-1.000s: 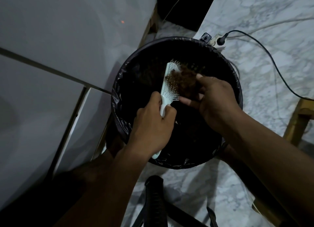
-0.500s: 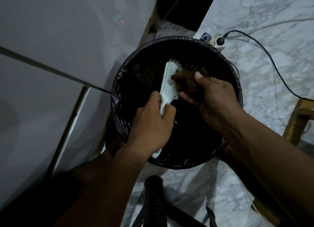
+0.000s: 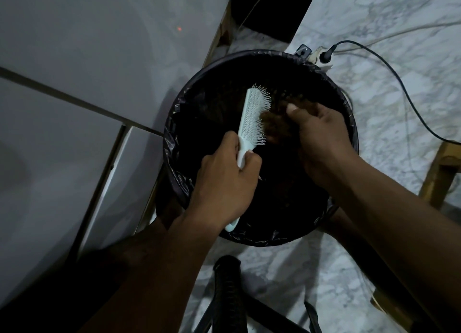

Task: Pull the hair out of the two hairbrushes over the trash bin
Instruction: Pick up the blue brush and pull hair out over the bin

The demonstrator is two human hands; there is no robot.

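Note:
A round trash bin (image 3: 172, 143) lined with a black bag stands on the marble floor. Over its opening my left hand (image 3: 224, 183) grips the handle of a pale mint hairbrush (image 3: 253, 118), bristles facing right. My right hand (image 3: 321, 138) pinches a brown clump of hair (image 3: 274, 125) that still touches the lower bristles. The upper bristles look bare. A second hairbrush is not in view.
A white cabinet (image 3: 74, 108) stands to the left of the bin. A power strip (image 3: 319, 58) with a black cable (image 3: 399, 78) lies behind the bin. Wooden furniture legs (image 3: 439, 173) are at the right. A black chair part (image 3: 229, 290) is below.
The hair clump has come off the upper bristles and moved right and down with my right hand. The brush in my left hand stays nearly still.

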